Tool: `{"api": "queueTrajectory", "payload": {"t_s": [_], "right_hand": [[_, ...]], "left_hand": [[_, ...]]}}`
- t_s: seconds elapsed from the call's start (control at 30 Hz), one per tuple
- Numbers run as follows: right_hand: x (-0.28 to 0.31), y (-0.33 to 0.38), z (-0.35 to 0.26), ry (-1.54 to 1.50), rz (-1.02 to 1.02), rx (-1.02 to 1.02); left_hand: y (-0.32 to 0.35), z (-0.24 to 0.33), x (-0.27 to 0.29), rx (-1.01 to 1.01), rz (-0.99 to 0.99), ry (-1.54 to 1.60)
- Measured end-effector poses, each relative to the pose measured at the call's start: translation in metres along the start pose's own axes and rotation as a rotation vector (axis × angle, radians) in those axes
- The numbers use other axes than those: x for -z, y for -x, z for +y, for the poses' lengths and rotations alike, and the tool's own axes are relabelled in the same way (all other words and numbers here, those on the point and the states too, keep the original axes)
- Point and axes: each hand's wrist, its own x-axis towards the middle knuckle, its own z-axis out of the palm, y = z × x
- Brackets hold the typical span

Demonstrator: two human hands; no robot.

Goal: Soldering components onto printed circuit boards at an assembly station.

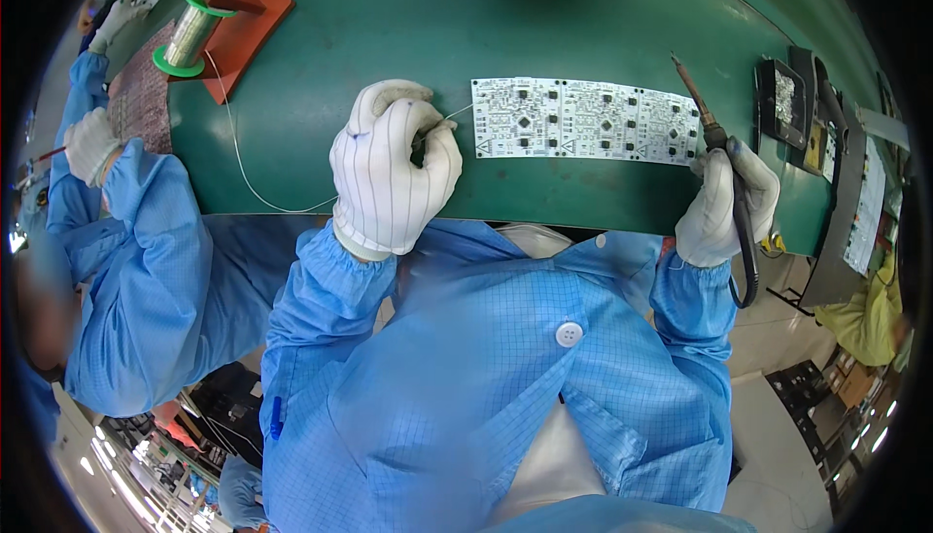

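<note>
Solder wire (449, 117) is being pinched in the left hand (389, 169), its grip closed on it, beside the white circuit board (586, 119) lying on the green surface (408, 18). A soldering iron (702, 105) is being clamped in the right hand (724, 205).

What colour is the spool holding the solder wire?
Green spool, seen in the head view.

An electronics assembly workshop is showing: gowned workers are sitting at a green bench (408, 18) with a circuit board (586, 119), solder spool (190, 35) and soldering iron (702, 110).
</note>
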Motion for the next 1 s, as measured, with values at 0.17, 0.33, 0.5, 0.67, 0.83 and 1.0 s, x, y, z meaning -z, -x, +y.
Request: {"api": "queueTrajectory", "payload": {"t_s": [0.17,0.33,0.5,0.67,0.83,1.0], "right_hand": [[0.000,-0.002,0.002,-0.017,-0.060,-0.016],[-0.003,-0.002,-0.003,-0.014,-0.058,-0.016],[-0.005,-0.002,-0.002,0.043,-0.053,-0.010],[-0.006,-0.002,-0.005,0.037,-0.079,-0.018],[-0.007,-0.002,-0.008,0.007,-0.085,-0.046],[-0.010,-0.006,-0.017,-0.026,-0.008,-0.174]], "left_hand": [[0.001,-0.006,0.001,0.035,-0.048,0.022],[0.001,-0.011,0.005,0.020,-0.084,0.025],[-0.001,-0.014,0.009,-0.017,-0.107,0.048],[-0.001,-0.019,0.011,-0.022,-0.112,0.078],[0.000,-0.013,0.008,0.103,-0.048,0.112],[0.001,-0.016,0.006,0.026,0.052,0.039]]}}
